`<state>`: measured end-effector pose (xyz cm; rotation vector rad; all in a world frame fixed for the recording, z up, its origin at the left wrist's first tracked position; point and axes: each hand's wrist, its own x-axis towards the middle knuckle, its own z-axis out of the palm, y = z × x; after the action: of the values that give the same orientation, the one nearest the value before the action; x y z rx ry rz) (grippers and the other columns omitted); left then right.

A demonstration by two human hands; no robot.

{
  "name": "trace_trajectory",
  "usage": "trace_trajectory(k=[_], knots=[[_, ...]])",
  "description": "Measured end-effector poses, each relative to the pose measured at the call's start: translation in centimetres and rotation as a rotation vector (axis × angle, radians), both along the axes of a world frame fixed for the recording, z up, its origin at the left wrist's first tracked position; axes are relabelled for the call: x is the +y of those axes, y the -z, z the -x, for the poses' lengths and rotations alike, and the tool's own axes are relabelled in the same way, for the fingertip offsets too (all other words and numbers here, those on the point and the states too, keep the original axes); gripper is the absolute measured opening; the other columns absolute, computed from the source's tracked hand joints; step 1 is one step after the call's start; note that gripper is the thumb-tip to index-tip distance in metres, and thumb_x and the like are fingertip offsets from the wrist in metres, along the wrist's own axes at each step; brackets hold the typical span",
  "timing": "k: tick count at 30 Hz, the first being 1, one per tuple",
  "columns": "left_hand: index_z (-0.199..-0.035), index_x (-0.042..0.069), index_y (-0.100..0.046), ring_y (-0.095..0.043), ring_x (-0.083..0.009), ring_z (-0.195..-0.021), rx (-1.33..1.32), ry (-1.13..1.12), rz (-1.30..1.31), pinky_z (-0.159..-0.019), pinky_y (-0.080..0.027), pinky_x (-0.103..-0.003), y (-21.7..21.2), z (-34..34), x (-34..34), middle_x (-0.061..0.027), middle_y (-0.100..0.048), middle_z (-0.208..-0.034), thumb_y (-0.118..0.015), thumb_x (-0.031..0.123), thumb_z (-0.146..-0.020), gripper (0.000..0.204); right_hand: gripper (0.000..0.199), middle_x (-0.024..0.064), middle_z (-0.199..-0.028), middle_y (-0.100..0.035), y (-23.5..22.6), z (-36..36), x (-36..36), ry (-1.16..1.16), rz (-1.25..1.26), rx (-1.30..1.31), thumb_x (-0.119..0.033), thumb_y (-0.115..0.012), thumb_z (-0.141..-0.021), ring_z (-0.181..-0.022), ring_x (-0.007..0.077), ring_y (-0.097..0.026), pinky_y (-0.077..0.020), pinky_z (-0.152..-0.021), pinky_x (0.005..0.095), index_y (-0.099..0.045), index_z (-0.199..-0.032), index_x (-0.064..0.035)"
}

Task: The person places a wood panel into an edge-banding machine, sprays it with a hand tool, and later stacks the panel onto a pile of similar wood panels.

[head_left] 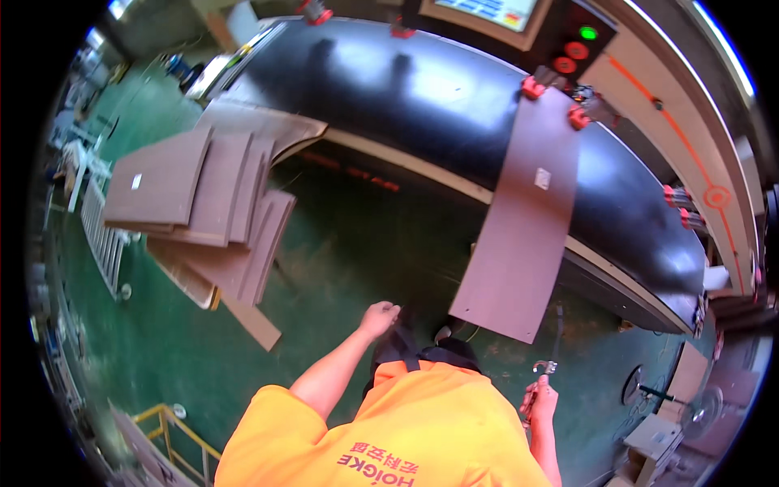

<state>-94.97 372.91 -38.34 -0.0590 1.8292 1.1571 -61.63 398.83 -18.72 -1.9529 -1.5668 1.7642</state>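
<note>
My left hand (380,318) hangs in front of my body with its fingers curled in, and I see nothing in it. Lower right, my right hand (541,399) is closed round the handle of a small hand tool (545,368) with a shiny curved metal head; its exact kind does not show. Ahead of me a long brown panel (527,207) with a small white label lies across the black machine table (341,73). The panel's near end juts out over the floor, apart from both hands. Red-tipped clamps (533,87) sit at its far end.
To the left, several brown panels (162,178) lie in an uneven stack. A control box with a screen and a lit green button (588,33) stands at the far side. A round-based stand (632,385) and an open carton (654,438) are at the lower right, a yellow frame (166,422) lower left.
</note>
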Motion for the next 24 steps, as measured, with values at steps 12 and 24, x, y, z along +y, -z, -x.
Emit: trace_trajectory(k=[12,24], knots=[[-0.119,-0.004,-0.056,-0.063,-0.0222,-0.091,0.114,0.113,-0.087,-0.084,-0.049,-0.034,-6.8,-1.0,19.8,-0.0134,-0.066,-0.104,-0.055,0.036,-0.094,0.047,0.053,0.0074,-0.051,-0.054,1.4,-3.6,3.7,0.085,-0.03,0.214,-0.048,-0.049,-0.095,-0.037,0.0145,-0.051,-0.0379,-0.036,0.0248,-0.057,-0.073,-0.0002],[-0.113,-0.005,-0.06,-0.065,-0.0253,-0.09,0.286,-0.065,0.086,-0.08,-0.051,-0.037,-6.5,-3.0,21.6,-0.0166,-0.068,-0.102,-0.061,0.033,-0.09,0.044,0.051,0.005,-0.05,-0.054,1.1,-10.7,13.4,-0.144,-0.005,0.202,-0.044,-0.051,-0.095,-0.041,0.0126,-0.051,-0.0384,-0.042,0.0244,-0.06,-0.071,0.0009]])
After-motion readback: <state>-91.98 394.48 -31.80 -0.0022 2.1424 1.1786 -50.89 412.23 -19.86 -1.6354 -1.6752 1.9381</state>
